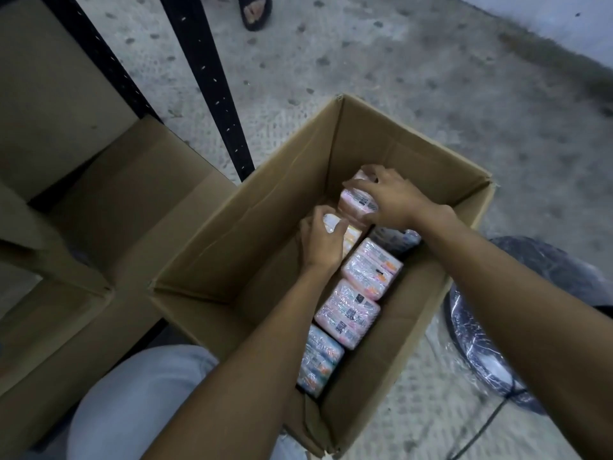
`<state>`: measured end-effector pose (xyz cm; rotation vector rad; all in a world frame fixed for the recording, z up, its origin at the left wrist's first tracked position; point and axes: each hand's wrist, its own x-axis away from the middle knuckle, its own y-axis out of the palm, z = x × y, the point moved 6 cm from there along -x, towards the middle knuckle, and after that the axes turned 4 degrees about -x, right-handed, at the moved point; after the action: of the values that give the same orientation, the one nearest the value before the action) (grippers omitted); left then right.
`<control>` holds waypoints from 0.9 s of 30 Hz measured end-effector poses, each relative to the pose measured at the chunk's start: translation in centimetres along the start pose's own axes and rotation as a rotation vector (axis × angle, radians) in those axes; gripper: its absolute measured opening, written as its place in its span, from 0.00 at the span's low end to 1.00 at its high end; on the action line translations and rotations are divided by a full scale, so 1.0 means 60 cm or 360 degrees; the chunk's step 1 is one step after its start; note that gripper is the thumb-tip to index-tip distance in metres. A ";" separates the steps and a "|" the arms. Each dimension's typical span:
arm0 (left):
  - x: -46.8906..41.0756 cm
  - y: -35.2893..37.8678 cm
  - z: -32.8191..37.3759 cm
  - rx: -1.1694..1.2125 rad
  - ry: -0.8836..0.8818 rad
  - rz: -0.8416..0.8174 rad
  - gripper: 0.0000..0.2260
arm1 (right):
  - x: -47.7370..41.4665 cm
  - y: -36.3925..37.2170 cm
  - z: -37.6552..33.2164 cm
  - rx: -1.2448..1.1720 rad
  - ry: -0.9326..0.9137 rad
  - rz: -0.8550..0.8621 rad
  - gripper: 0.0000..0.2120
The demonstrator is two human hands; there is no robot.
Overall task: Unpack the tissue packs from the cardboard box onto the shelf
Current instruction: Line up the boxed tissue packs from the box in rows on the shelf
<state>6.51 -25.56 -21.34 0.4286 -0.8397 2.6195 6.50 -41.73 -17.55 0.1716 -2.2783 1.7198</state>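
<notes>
An open cardboard box (252, 227) stands on the floor in front of me, with several pink, plastic-wrapped tissue packs lined up inside. My right hand (391, 197) grips the top of a pink tissue pack (356, 202) at the far end of the box. My left hand (320, 242) curls its fingers round a second, paler tissue pack (350, 235) just beside it. Three more packs (348, 315) lie in a row toward me. The shelf board (49, 104) sits at the left.
Black slotted shelf uprights (212, 84) rise from the concrete floor behind the box. More cardboard flaps (109, 207) lie at left. A plastic-wrapped dark round object (497, 327) sits right of the box. Another person's sandalled foot (255, 11) shows at the top. My knee (139, 403) is below.
</notes>
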 end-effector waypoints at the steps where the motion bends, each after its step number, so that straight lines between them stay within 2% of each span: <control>1: -0.001 -0.006 -0.006 0.0007 -0.0047 0.0056 0.07 | -0.002 -0.002 -0.003 0.0000 0.0023 0.0020 0.33; 5: -0.003 -0.027 -0.018 0.0123 -0.0259 0.0255 0.12 | -0.012 0.006 -0.019 0.0027 0.0083 0.0080 0.31; 8: -0.005 -0.037 -0.021 0.0217 -0.0319 0.0352 0.16 | -0.016 0.018 -0.027 0.0025 0.0096 0.0070 0.30; 11: -0.009 -0.035 -0.031 0.0234 -0.0420 0.0248 0.29 | -0.017 0.025 -0.027 0.0120 0.0130 0.0018 0.32; 15: -0.009 -0.043 -0.038 0.0230 -0.0532 0.0152 0.21 | -0.019 0.025 -0.027 0.0192 0.0143 -0.0007 0.33; 20: -0.002 -0.068 -0.035 0.0234 -0.0465 0.0005 0.08 | -0.007 0.010 -0.026 0.0070 0.0177 0.0060 0.33; 24: 0.010 -0.089 -0.034 0.0227 -0.0380 -0.0070 0.15 | 0.014 -0.011 -0.031 -0.0095 0.0219 0.0109 0.33; 27: 0.023 -0.114 -0.020 0.0208 -0.0280 -0.0080 0.15 | 0.036 -0.038 -0.042 -0.0164 0.0246 0.0179 0.32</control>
<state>7.94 -19.29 -18.36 0.7154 -0.7019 2.6273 5.40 -39.79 -14.18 -0.1089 -2.2935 1.6019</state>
